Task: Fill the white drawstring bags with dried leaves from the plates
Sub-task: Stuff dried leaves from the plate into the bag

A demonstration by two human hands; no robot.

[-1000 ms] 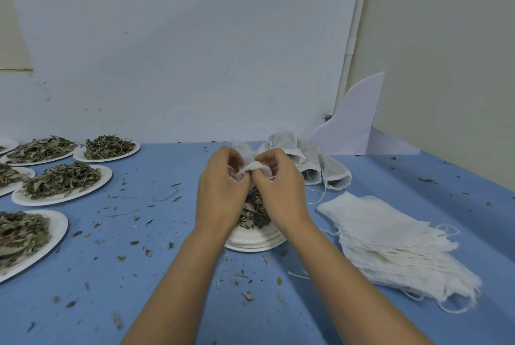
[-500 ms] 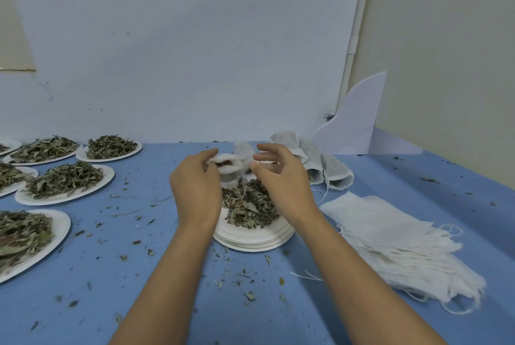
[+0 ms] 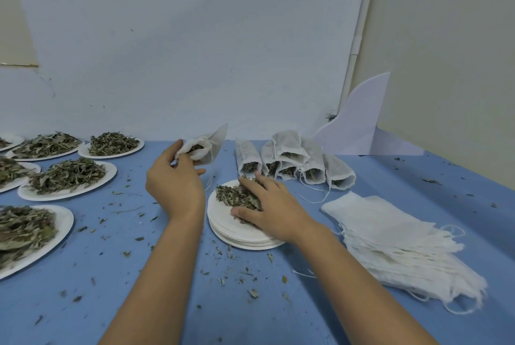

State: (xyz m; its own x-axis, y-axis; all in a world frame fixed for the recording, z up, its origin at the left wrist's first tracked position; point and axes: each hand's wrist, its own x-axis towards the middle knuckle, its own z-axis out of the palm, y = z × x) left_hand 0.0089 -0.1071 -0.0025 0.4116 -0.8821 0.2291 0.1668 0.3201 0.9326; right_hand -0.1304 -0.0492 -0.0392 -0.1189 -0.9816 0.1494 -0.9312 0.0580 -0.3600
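Observation:
My left hand (image 3: 175, 180) holds a white drawstring bag (image 3: 206, 146) by its mouth, lifted above the blue table, with some leaves showing inside. My right hand (image 3: 267, 207) lies over the pile of dried leaves (image 3: 231, 194) on the top plate of a white plate stack (image 3: 237, 229), fingers curled around a clump of them. Several filled bags (image 3: 292, 162) lie in a row behind the stack. A pile of flat empty bags (image 3: 395, 238) sits to the right.
Several plates heaped with dried leaves (image 3: 68, 177) fill the left side of the blue table (image 3: 250, 311). Leaf crumbs are scattered across the surface. A white curved board (image 3: 359, 124) leans at the back right corner by the wall.
Both hands were together at the bag's mouth above the plate. Now the left hand has lifted the bag up and left, and the right hand has dropped onto the leaves.

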